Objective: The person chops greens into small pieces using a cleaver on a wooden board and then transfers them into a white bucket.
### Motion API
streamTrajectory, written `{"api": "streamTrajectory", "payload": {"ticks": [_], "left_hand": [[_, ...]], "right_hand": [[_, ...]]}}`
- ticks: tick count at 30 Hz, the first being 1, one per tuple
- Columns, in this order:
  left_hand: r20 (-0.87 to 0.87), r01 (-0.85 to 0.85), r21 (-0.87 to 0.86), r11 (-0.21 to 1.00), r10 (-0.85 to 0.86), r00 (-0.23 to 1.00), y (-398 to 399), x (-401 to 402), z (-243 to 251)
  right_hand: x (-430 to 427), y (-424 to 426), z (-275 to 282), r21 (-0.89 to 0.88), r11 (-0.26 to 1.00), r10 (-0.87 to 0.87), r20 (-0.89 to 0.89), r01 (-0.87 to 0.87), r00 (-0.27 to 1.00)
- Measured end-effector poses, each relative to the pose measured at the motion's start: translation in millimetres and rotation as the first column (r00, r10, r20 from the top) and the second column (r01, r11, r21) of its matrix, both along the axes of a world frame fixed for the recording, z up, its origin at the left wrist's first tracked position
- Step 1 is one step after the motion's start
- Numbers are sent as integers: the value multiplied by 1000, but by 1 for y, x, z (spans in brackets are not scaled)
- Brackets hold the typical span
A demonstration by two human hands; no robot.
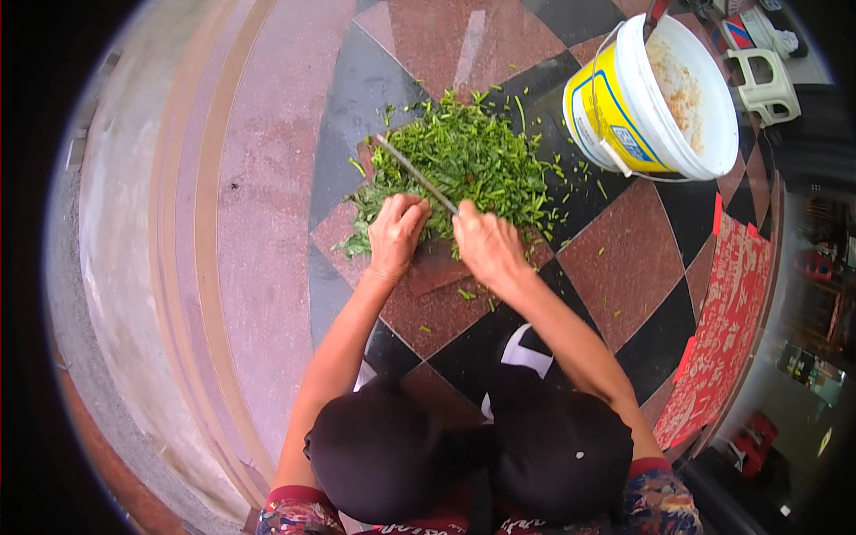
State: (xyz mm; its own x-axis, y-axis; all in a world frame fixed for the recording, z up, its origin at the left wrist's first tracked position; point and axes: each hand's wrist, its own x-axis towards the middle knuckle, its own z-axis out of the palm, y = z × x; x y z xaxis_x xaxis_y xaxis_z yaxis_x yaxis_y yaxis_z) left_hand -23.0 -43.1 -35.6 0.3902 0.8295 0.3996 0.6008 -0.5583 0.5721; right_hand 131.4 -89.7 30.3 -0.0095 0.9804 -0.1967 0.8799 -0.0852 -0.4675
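Note:
A knife [420,175] is gripped by its handle in my right hand [489,246]. Its narrow blade slants up and left over a heap of chopped leafy greens [475,150]. Beside the blade, the curled fingers of my left hand [394,234] press on uncut leaves [360,231], which spread out to the left of that hand. Under the greens lies a reddish-brown wooden cutting board [435,267], mostly hidden, with its near edge and left corner showing.
At upper right stands a white bucket [588,127] with a yellow label, a wire handle and pale, crumbly contents. A pale plastic stool [769,87] is behind it. Cut bits are scattered over the tiled floor [622,261]. Red patterned paper [722,334] lies at right.

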Motion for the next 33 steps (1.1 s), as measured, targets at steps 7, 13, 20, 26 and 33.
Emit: {"api": "streamTrajectory", "payload": {"ticks": [7,13,20,26,33], "left_hand": [[4,58,53,997,-58,998,-2,-13,8],[60,-17,7,1000,16,998,0,-6,-4],[127,-79,-49,996,85,988,-4,-9,-1],[102,-47,-34,998,50,993,-5,-16,-3],[-34,36,-28,999,-37,999,-1,-18,35]], "right_hand": [[-15,20,82,442,879,23,-412,178,911],[-6,-5,-13,154,988,0,-2,0,1000],[-16,19,67,267,959,-8,-304,93,953],[-23,-1,-3,69,995,-57,-206,73,977],[7,-12,4,-62,985,-172,-326,160,930]]}}
